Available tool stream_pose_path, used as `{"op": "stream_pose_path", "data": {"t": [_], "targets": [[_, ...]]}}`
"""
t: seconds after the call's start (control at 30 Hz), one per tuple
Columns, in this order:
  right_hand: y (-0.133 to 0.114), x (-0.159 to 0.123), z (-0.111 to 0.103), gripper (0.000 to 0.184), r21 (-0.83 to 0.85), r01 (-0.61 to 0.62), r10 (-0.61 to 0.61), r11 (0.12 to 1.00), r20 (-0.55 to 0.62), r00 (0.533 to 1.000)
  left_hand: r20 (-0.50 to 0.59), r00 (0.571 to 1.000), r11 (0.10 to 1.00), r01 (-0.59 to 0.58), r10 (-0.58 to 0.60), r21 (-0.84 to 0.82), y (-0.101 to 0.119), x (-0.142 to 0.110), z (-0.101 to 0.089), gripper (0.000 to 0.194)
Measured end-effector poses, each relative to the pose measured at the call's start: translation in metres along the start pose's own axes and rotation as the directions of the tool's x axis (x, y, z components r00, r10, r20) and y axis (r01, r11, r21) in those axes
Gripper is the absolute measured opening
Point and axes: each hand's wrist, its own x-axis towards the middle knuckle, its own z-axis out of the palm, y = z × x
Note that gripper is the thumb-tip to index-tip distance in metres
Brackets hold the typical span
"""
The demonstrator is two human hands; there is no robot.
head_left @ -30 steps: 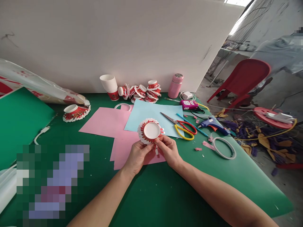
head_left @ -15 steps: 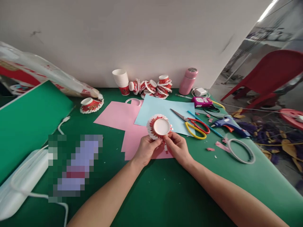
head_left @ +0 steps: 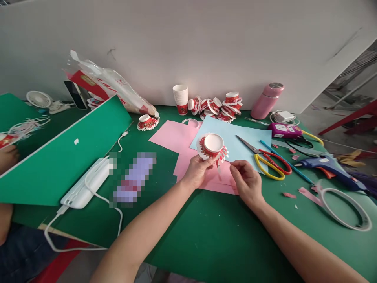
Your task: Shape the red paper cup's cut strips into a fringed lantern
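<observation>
My left hand (head_left: 196, 171) grips a red and white paper cup (head_left: 212, 147) cut into fanned strips, held bottom up above the pink paper (head_left: 179, 140). My right hand (head_left: 246, 181) is just to the right of the cup and apart from it, its fingers curled with the tips close together and nothing visible between them. Both hands hover over a green table (head_left: 206, 236). A light blue sheet (head_left: 235, 137) lies just behind the cup.
Yellow and red scissors (head_left: 269, 160), a blue glue gun (head_left: 330, 167) and a tape ring (head_left: 344, 208) lie to the right. Stacked cups (head_left: 180, 98), several cut cups (head_left: 219, 107) and a pink bottle (head_left: 266, 101) stand by the wall. A green board (head_left: 59, 153) and a white device (head_left: 85, 182) sit left.
The view has swung left, showing more of the table's left side. My right hand has let go of the cup and drawn away to the right; my left hand alone keeps hold of it.
</observation>
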Motion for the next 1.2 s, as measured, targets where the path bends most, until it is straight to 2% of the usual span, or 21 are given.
{"op": "stream_pose_path", "data": {"t": [0.1,0.23,0.37,0.63,0.87,1.03,1.2], "targets": [[0.003,0.003,-0.003,0.010,-0.030,0.057,-0.059,0.998,-0.048,0.997,-0.010,1.000,1.000,0.020,-0.020,-0.007,0.000,-0.002,0.002,0.018],[0.006,0.006,-0.006,0.009,-0.085,0.109,-0.113,0.990,-0.052,0.992,0.026,0.998,0.997,0.063,-0.062,-0.038,0.001,-0.006,0.006,0.023],[0.007,0.007,-0.006,0.008,-0.119,0.176,-0.178,0.977,-0.010,0.984,0.060,0.994,0.989,0.094,-0.088,-0.112,0.000,-0.009,0.007,0.021],[0.007,0.007,-0.006,0.009,-0.152,0.266,-0.259,0.952,0.063,0.964,0.076,0.987,0.981,0.152,-0.144,-0.118,0.000,-0.009,0.001,0.019],[0.006,0.007,-0.005,0.021,-0.147,0.309,-0.290,0.940,0.138,0.947,0.080,0.978,0.969,0.202,-0.193,-0.142,-0.002,-0.006,-0.004,0.021],[0.009,0.006,-0.004,0.023,-0.144,0.335,-0.311,0.931,0.167,0.936,0.063,0.977,0.965,0.211,-0.203,-0.155,-0.001,-0.005,-0.005,0.015],[0.012,0.006,-0.003,0.023,-0.145,0.366,-0.335,0.919,0.199,0.921,0.057,0.975,0.961,0.219,-0.213,-0.167,-0.001,-0.005,-0.005,0.017]]}}
